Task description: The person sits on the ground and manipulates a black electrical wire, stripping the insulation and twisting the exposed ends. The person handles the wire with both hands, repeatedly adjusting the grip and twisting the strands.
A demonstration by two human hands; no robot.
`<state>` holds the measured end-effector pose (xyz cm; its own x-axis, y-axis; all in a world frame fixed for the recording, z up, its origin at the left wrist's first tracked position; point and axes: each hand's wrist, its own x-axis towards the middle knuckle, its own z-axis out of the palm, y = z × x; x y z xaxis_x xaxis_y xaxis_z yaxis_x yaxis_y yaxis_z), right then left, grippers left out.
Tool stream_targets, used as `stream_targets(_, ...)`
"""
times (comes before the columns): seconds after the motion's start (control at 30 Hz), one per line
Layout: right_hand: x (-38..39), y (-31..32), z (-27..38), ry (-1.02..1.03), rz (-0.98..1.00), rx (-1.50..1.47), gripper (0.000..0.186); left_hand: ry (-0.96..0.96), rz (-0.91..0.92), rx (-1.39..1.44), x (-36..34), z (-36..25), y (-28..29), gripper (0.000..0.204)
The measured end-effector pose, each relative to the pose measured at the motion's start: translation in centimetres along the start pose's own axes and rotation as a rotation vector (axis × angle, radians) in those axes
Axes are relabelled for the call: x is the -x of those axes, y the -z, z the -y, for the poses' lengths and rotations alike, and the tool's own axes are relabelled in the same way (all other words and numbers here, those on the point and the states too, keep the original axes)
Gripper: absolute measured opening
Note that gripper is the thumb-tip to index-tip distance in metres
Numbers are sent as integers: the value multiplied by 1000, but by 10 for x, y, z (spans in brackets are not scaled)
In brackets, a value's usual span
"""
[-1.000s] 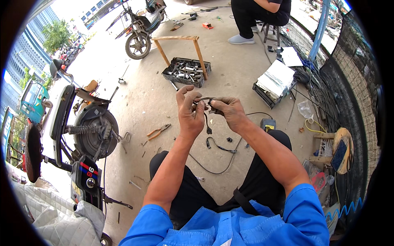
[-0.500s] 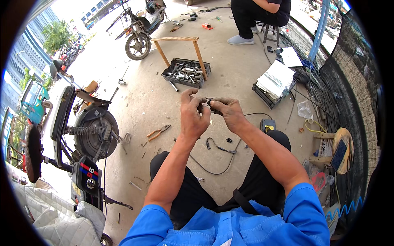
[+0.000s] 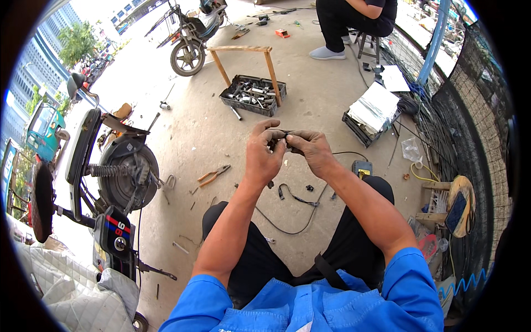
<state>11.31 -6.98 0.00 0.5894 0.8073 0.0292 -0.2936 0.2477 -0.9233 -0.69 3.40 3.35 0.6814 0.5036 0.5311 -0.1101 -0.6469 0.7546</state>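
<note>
In front of me my left hand (image 3: pixel 264 154) and my right hand (image 3: pixel 313 150) meet, fingers pinched together. Between the fingertips is a small black piece (image 3: pixel 286 135), mostly covered, so its kind does not show. Both hands are closed on it, held up above the concrete floor. Under them lies a short black cable with connectors (image 3: pixel 300 198), and beside it a longer thin black cord (image 3: pixel 279 229). Pliers with orange handles (image 3: pixel 214 175) rest on the floor to the left of my left forearm.
A black crate of metal parts (image 3: pixel 251 108) with a wooden handle (image 3: pixel 240 48) stands ahead. At the right are a crate with white sheets (image 3: pixel 374 108) and a black-and-yellow box (image 3: pixel 362 168). An electric scooter (image 3: pixel 124 171) is at the left. Another person (image 3: pixel 354 25) sits far ahead.
My fingertips have drawn closer around the small black piece, covering more of it. My right fingers have shifted slightly. The whole view has turned a little.
</note>
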Motion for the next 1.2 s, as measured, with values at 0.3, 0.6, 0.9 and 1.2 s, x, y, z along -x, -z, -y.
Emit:
stream_targets(0.3, 6, 3, 14, -59, 60, 76, 23, -74, -27, -3, 1, 1, -2, 11)
stream_targets(0.6, 11, 9, 27, -144, 174, 153, 21, -81, -36, 16, 1, 9, 0, 11)
stream_targets(0.9, 8, 17, 30, -202, 175, 96, 22, -198, 14, -71, 0, 7, 0, 12)
stream_targets(1.2, 12, 14, 26, -168, 150, 1, 26, -135, 59, 24, 1, 11, -5, 15)
